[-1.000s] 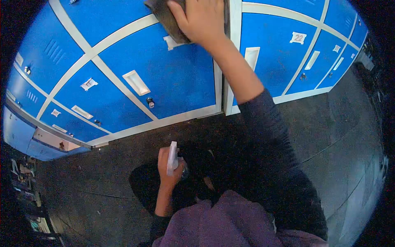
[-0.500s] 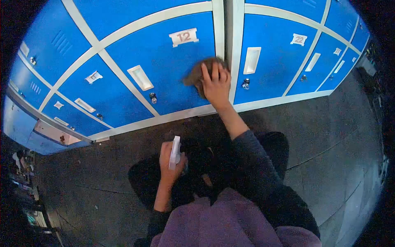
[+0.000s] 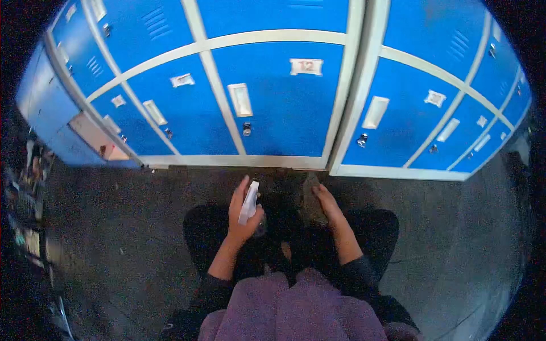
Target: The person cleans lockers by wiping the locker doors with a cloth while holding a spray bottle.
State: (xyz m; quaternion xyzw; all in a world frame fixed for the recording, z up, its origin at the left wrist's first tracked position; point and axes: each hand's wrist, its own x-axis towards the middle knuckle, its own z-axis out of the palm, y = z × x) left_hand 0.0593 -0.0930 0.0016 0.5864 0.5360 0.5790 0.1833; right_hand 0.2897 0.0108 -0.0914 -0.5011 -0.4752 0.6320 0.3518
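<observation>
My left hand (image 3: 236, 219) is closed round what looks like a spray bottle (image 3: 249, 203). Its white head points up toward me, and a clear part shows dimly below. Between my knees, my right hand (image 3: 328, 203) grips a brownish-grey cloth (image 3: 310, 200) that hangs down, apart from the lockers. In front stands the blue locker door marked 12 (image 3: 284, 108), shut, with a white recessed handle (image 3: 240, 100) and a metal lock (image 3: 247, 129).
More blue locker doors (image 3: 398, 113) with pale frames run to both sides. At far left a compartment (image 3: 96, 136) shows its lit inside. Dark floor (image 3: 142, 227) lies around my folded legs. Blurred clutter (image 3: 34, 176) lines the left edge.
My right hand has come off locker 12, drawing the cloth down and back to between my knees. My left hand still holds the bottle. The view has shifted, so the lockers appear higher.
</observation>
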